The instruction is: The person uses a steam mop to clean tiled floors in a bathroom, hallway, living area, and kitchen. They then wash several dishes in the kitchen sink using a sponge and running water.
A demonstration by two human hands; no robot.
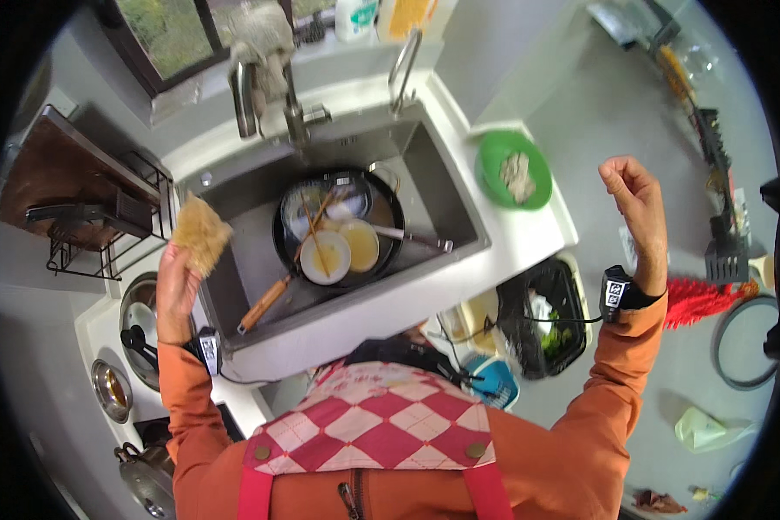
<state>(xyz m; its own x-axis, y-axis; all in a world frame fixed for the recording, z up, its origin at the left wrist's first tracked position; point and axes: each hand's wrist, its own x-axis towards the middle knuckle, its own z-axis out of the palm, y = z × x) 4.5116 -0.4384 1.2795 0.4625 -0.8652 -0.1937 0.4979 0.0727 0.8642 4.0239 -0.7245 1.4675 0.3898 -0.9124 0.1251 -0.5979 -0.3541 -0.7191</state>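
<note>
My left hand [179, 279] holds up a tan, fibrous scrubbing cloth [201, 234] by its lower edge, over the left rim of the steel sink [422, 156]. On the right, my right hand [636, 195] is raised with curled fingers beside the grey wall; whether something small is inside cannot be told. A dark wok [395, 208] with a wooden handle [264, 305] sits in the sink. It holds two small bowls with yellowish liquid, one white bowl [325, 257] in front, wooden chopsticks [313, 227], a clear lid or dish and a dark-handled utensil [416, 239].
A green bowl [543, 172] with a crumpled grey cloth [517, 177] stands on the right counter. The faucet [296, 123] rises behind the sink. A rack with a cutting board [71, 175] is at left, near a glass lid [136, 318]. Below right is a black-lined bin [582, 292].
</note>
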